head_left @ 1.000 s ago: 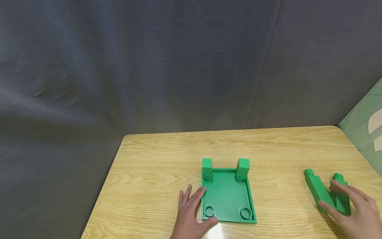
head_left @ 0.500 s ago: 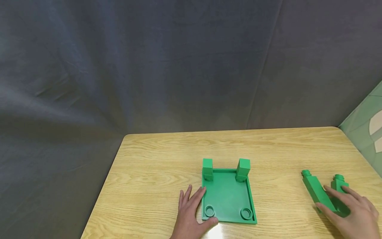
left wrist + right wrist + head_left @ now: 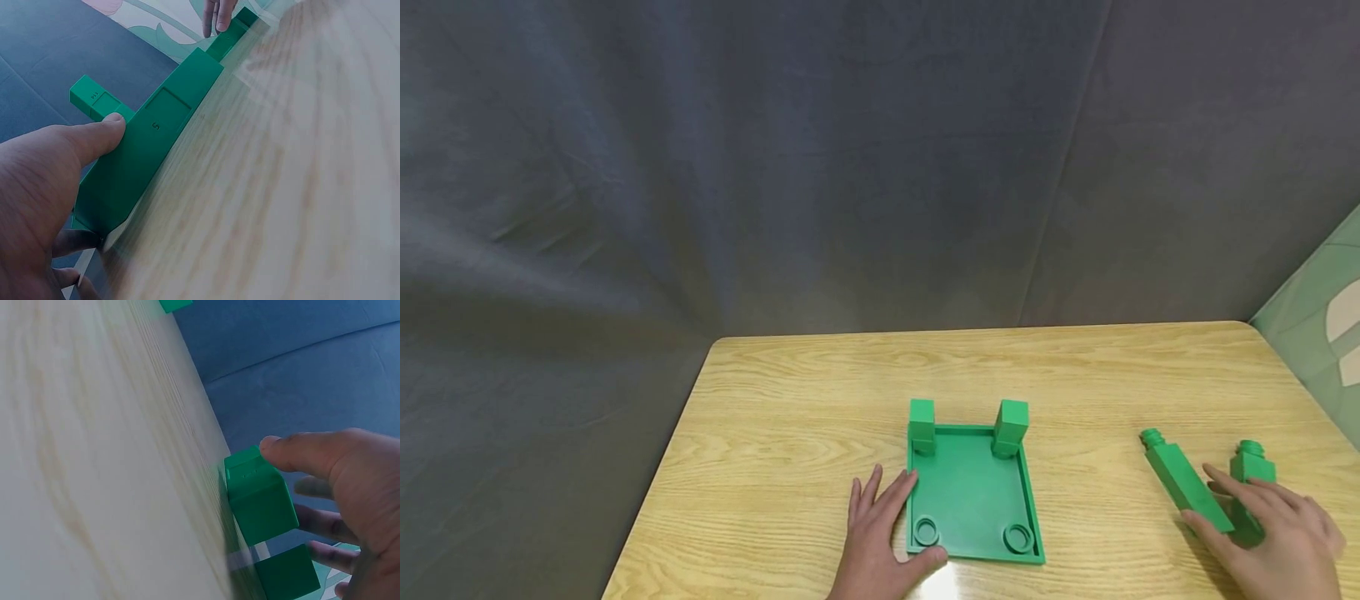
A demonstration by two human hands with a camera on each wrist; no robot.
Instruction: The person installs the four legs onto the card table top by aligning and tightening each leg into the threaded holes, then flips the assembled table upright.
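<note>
We see the left hand [image 3: 874, 546] lying flat on the wooden table [image 3: 790, 417], its fingers straight and spread, with the fingertips and thumb touching the left and near edges of the green tray [image 3: 973, 496]. In the left wrist view the thumb [image 3: 94, 137] presses against the tray's side wall [image 3: 137, 162]; the other fingers are mostly hidden under the palm there, and the wrist is cut off by the lower edge of the head view.

The tray lies flat near the middle of the table. Two green square posts [image 3: 921, 421] stand upright at its far corners, and two round sockets [image 3: 926, 530] sit open at its near corners.

The right hand [image 3: 1273, 542] is at the right side of the table, partly cut off by the bottom of the picture. Its thumb and fingers curl around the near end of a long green post [image 3: 1183, 479] that lies on its side, its round peg pointing away from us. In the right wrist view the thumb [image 3: 300, 453] rests on the post's square end [image 3: 259, 497], with the fingers behind it blurred. We cannot tell whether the post is lifted clear of the table.

A second loose green post [image 3: 1249, 475] lies just beside the first, to its right; its near half is hidden under the fingers, so we cannot tell whether they touch it.

A dark grey cloth [image 3: 775, 167] hangs behind the table.
</note>
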